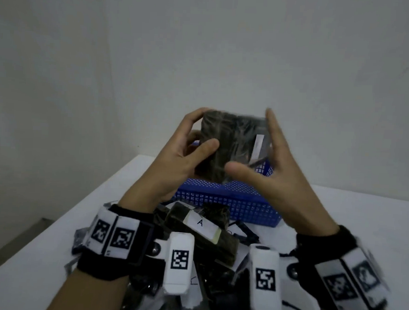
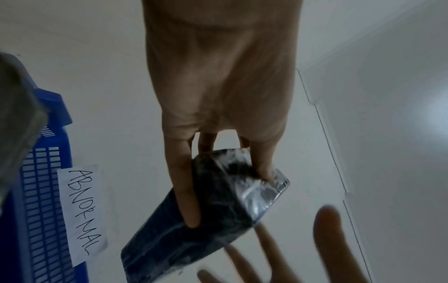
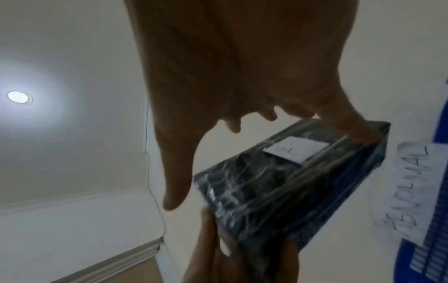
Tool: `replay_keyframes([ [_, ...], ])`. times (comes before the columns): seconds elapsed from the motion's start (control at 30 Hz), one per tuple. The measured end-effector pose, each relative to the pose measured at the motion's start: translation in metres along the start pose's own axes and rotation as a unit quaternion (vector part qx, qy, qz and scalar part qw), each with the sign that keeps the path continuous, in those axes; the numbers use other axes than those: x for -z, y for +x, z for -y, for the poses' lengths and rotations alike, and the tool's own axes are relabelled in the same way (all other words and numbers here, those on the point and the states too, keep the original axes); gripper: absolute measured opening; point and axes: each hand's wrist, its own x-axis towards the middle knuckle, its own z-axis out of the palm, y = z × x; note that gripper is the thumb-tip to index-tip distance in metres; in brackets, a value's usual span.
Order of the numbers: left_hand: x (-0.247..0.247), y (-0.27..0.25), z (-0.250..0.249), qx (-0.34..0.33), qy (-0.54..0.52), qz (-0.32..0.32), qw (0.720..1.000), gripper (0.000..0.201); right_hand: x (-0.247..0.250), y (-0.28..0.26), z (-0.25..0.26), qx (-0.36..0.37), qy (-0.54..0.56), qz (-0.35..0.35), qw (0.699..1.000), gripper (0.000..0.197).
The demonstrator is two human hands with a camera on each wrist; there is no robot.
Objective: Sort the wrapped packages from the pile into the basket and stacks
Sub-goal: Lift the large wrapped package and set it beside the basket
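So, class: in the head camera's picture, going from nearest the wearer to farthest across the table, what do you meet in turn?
Pile of wrapped packages → package labelled A → blue basket → held above it, the dark wrapped package, gripped by the left hand, with the right hand open beside it.

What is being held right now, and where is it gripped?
A wrapped package: the left hand grips its left edge, thumb in front; the right hand's index fingertip touches its right edge.
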Motion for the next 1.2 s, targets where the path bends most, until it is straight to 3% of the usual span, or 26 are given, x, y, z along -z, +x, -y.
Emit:
replay_keyframes([
  [0.03, -0.005, -0.001, 0.001, 0.003, 0.002, 0.004, 1.000, 0.047, -0.006, -0.001, 0.000, 0.019, 0.005, 0.013, 1.000, 0.112],
  [0.13, -0.014, -0.003, 0.003, 0.046, -0.031, 0.013, 0.998, 0.035, -0.012, 0.000, -0.008, 0.067, 0.035, -0.035, 0.996, 0.088],
  [0.23, -0.007, -0.002, 0.002, 0.084, -0.063, 0.018, 0.994, 0.052, -0.007, 0.003, -0.018, 0.086, 0.043, -0.054, 0.994, 0.081],
  [0.33, -0.001, -0.003, -0.005, 0.134, -0.043, 0.035, 0.989, 0.072, -0.001, 0.004, -0.021, 0.113, 0.031, -0.022, 0.993, 0.083],
  [0.43, -0.002, -0.004, -0.007, 0.138, -0.027, 0.037, 0.989, 0.064, -0.003, 0.002, -0.015, 0.148, 0.070, 0.049, 0.985, 0.077],
  [0.53, 0.002, -0.002, -0.003, 0.133, -0.032, 0.028, 0.990, 0.057, -0.003, 0.003, -0.008, 0.097, 0.201, 0.051, 0.973, 0.055],
  [0.63, 0.005, 0.000, 0.004, 0.108, -0.004, 0.047, 0.993, 0.065, -0.002, 0.008, -0.010, -0.044, 0.233, -0.031, 0.971, 0.075],
  [0.7, 0.002, -0.001, 0.007, 0.087, 0.007, 0.071, 0.994, 0.072, 0.000, 0.007, -0.013, -0.124, 0.254, -0.028, 0.959, 0.090],
  [0.77, -0.003, -0.002, 0.008, 0.067, 0.024, 0.092, 0.993, 0.069, 0.003, 0.007, -0.013, -0.144, 0.282, -0.036, 0.948, 0.083],
  [0.87, -0.010, -0.001, 0.007, 0.037, 0.064, 0.081, 0.994, 0.048, 0.002, 0.007, -0.014, -0.115, 0.250, -0.090, 0.957, 0.078],
  [0.97, -0.011, 0.000, -0.001, 0.014, 0.071, 0.023, 0.997, 0.040, 0.007, 0.005, -0.021, -0.068, 0.172, -0.077, 0.980, 0.096],
  [1.07, -0.004, -0.004, -0.015, -0.017, 0.020, -0.036, 0.999, 0.056, 0.021, 0.002, -0.025, -0.008, 0.063, -0.003, 0.998, 0.117],
  [1.2, 0.000, -0.008, -0.030, -0.002, -0.101, -0.046, 0.994, 0.069, 0.025, 0.000, -0.024, 0.073, -0.004, 0.084, 0.994, 0.117],
])
